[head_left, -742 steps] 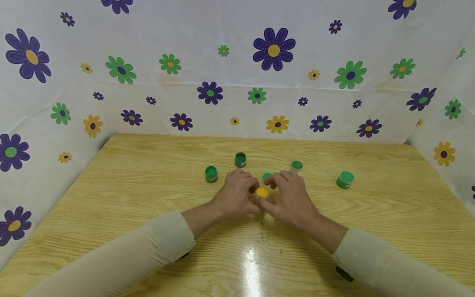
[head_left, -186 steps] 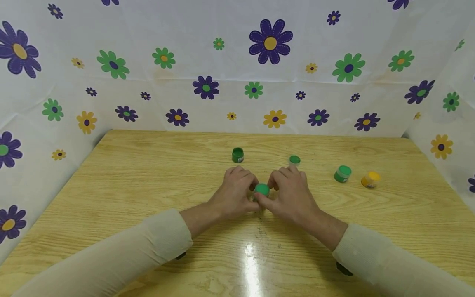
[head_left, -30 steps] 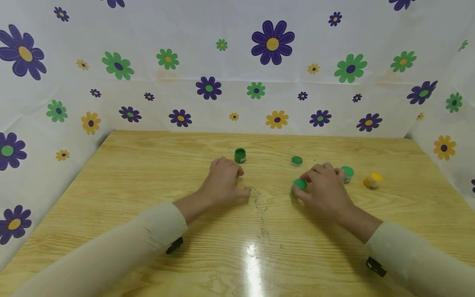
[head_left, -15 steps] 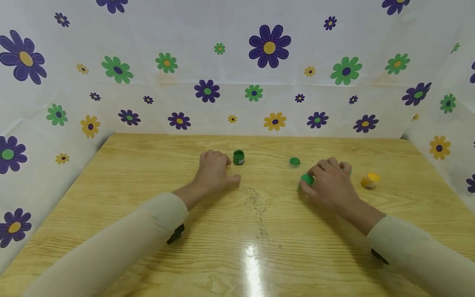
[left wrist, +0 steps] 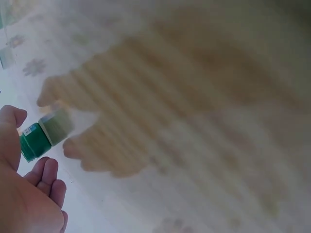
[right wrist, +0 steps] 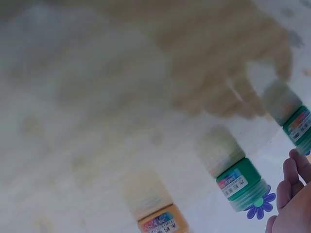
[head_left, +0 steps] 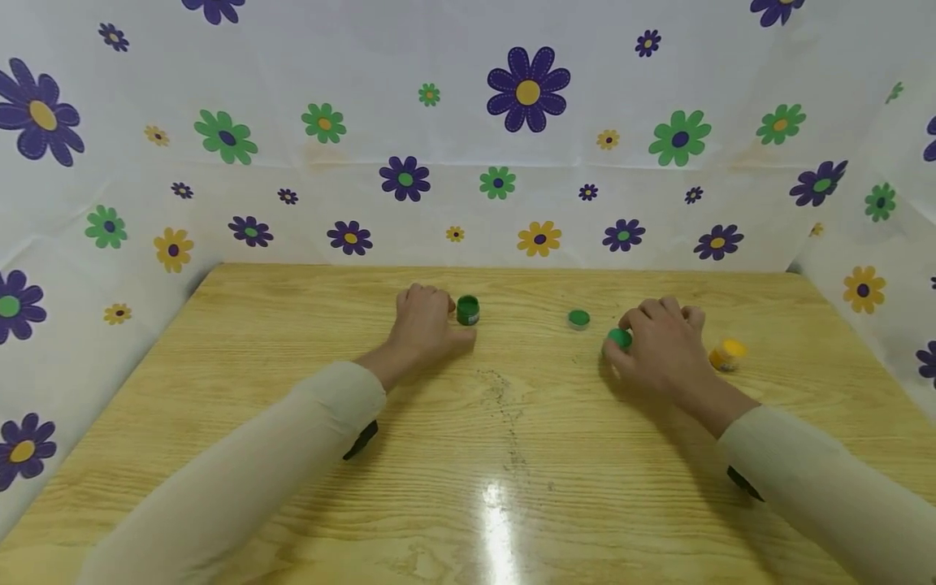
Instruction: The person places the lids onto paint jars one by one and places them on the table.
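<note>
My left hand (head_left: 426, 327) reaches beside a small dark green paint jar (head_left: 468, 312) that stands without a lid. Its thumb and fingers are spread either side of this jar, and the left wrist view shows the jar (left wrist: 36, 141) in the gap, apparently untouched. My right hand (head_left: 664, 348) pinches a lidded green paint jar (head_left: 619, 338) between thumb and fingers, low over the table or on it. Between the hands lies a dark green lid (head_left: 578, 318). Another lidded green jar (right wrist: 239, 183) is behind the right hand in the head view but shows in the right wrist view.
A lidded yellow-orange paint jar (head_left: 728, 355) stands just right of the right hand. Dark specks (head_left: 500, 398) are scattered over the middle of the wooden table (head_left: 409, 487). A flower-patterned cloth (head_left: 439, 122) borders the table at the back and sides.
My right hand has carried the lidded green jar away from the middle, to the right and back. The left hand has moved left and farther back, up to the dark green jar.
</note>
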`<state>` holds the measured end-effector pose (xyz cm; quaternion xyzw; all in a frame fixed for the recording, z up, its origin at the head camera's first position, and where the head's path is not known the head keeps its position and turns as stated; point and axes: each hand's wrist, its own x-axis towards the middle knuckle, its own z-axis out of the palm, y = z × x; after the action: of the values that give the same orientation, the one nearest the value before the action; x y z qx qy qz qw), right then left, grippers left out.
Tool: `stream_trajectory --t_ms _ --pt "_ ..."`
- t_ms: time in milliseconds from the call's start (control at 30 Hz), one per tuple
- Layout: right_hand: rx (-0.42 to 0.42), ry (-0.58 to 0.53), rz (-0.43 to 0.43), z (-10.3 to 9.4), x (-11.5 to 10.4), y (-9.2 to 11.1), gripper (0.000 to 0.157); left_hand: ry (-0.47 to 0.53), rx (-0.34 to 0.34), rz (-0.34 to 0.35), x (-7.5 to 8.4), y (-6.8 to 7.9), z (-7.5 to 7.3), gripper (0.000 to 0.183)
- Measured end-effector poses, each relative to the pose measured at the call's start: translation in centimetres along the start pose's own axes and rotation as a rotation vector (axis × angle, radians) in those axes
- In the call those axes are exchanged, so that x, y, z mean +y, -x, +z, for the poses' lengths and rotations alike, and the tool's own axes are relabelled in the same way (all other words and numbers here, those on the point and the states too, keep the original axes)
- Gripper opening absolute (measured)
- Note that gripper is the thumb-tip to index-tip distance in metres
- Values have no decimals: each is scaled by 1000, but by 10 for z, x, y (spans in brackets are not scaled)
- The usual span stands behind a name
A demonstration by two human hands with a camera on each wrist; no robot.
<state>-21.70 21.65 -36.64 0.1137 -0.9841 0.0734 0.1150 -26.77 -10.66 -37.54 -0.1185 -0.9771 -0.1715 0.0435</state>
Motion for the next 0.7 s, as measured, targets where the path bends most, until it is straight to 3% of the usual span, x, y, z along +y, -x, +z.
stream_trajectory --t_ms 233,700 --pt "-64 -23 24 -1 -3 -16 53 14 -16 -4 1 -9 1 37" --pt "-227 -28 89 7 -26 -50 54 61 -14 7 0 -15 3 30"
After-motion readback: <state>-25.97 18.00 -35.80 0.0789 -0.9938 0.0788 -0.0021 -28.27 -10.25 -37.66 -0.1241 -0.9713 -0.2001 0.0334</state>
